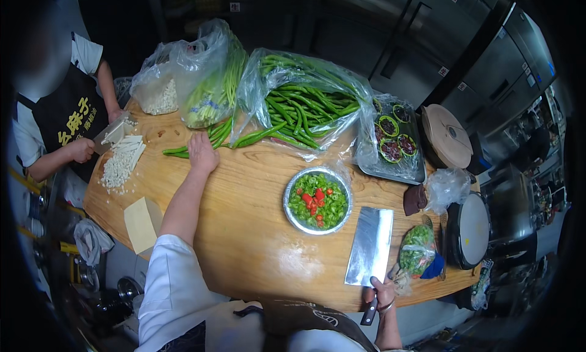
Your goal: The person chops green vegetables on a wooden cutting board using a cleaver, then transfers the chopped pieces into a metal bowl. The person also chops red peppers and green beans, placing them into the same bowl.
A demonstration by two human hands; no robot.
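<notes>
My left hand (pixel 203 153) reaches across the wooden table (pixel 247 205) and rests on several long green chili peppers (pixel 221 136); its fingertips are partly hidden, so its grip is unclear. Behind and to the right, a clear plastic bag (pixel 251 84) lies open, full of more green peppers (pixel 302 109). My right hand (pixel 382 291) grips the dark handle of a cleaver (pixel 370 246) at the front right edge, its broad blade pointing away from me. Between my hands stands a metal bowl (pixel 287 210) of sliced green peppers with red pieces (pixel 316 201) on top.
A co-worker (pixel 59 118) at the left handles chopped white food (pixel 120 164). A pale block (pixel 143 224) lies nearby. Bagged greens (pixel 210 95) stand at the back. Rightward are a tray (pixel 414 171) of small cups, round lidded pans (pixel 469 230) and a bag of chopped peppers (pixel 416 249).
</notes>
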